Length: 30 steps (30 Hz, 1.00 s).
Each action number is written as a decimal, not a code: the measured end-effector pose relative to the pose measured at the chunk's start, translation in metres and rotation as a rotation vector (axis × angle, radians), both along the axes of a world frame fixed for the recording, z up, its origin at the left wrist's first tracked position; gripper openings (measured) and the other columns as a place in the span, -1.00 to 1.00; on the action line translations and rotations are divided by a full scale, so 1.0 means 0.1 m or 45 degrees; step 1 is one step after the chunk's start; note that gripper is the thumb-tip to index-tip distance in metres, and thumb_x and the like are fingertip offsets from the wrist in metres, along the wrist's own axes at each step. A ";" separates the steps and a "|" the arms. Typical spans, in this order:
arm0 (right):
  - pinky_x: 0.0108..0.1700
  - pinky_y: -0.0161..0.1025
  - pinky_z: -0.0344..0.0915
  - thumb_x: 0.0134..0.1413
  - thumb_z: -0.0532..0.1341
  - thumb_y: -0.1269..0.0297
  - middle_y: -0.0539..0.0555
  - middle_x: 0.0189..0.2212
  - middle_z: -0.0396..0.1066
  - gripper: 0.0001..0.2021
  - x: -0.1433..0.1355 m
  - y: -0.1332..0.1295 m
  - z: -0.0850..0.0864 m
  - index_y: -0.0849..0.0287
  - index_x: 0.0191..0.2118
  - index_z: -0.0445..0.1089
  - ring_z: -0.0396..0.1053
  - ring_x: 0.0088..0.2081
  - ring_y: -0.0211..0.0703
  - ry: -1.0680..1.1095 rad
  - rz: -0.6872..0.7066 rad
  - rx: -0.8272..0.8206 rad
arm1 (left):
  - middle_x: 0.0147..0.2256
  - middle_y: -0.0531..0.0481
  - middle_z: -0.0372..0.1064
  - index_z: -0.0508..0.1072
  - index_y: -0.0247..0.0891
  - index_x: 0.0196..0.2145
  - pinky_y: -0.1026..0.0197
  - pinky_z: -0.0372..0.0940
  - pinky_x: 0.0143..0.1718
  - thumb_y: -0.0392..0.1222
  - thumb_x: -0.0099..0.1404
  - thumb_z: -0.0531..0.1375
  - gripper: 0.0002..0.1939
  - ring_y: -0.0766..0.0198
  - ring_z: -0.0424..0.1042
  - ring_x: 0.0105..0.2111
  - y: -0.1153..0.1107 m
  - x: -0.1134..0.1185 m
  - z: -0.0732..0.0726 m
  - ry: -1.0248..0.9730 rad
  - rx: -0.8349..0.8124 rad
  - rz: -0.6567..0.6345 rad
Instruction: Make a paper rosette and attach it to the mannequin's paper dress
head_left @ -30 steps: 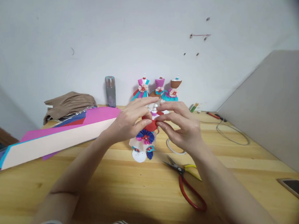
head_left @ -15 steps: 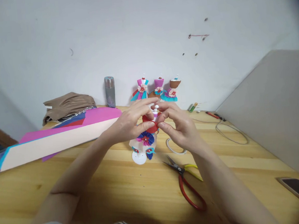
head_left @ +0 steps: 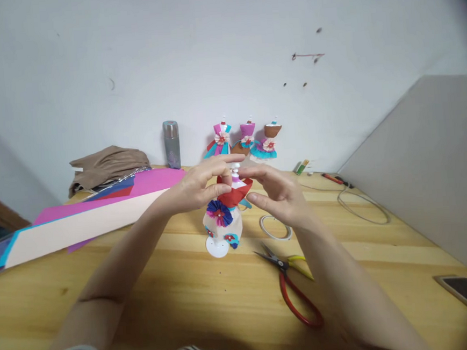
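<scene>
The tabletop point(head_left: 167, 309) is spread beneath the fingers; coloured sheets point(head_left: 88, 227) are laid left of them; the right hand point(head_left: 279, 193) is held with thumb and fingers parted beside the dress form point(head_left: 237, 220); by the left hand point(head_left: 200, 185) the red bodice point(head_left: 233, 198) is touched with the thumb, though whether it is pinched cannot be told; the dress form is stood between and below both hands' fingers; red-handled scissors point(head_left: 283, 266) are laid nearer the wearer than the right fingers; a blue-and-pink rosette point(head_left: 219, 214) is seen below the left fingers.
</scene>
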State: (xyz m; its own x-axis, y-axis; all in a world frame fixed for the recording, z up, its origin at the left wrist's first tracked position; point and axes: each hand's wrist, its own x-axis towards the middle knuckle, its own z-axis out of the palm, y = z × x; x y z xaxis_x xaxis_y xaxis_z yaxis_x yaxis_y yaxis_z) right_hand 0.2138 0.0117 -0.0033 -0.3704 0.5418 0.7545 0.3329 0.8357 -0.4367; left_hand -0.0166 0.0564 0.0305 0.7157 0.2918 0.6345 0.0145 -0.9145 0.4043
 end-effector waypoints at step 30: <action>0.07 0.10 0.42 0.17 0.31 0.26 0.05 -0.17 0.54 -0.87 -0.22 -0.16 0.00 -0.03 -0.15 0.47 0.49 -0.06 0.00 0.183 -0.029 0.097 | 0.30 -0.08 0.23 0.40 -0.19 -0.37 -0.13 0.20 0.34 -0.32 0.38 0.15 -0.85 0.05 0.21 0.33 -0.25 -0.08 0.00 -0.022 0.325 0.139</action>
State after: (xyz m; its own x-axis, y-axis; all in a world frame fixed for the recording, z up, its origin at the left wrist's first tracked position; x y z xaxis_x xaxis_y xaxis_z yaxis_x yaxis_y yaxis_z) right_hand 0.1913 -0.0046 -0.0030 -0.2443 0.4879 0.8380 0.2908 0.8613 -0.4167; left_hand -0.0243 0.0313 0.0310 0.6770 0.1957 0.7095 0.1137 -0.9802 0.1619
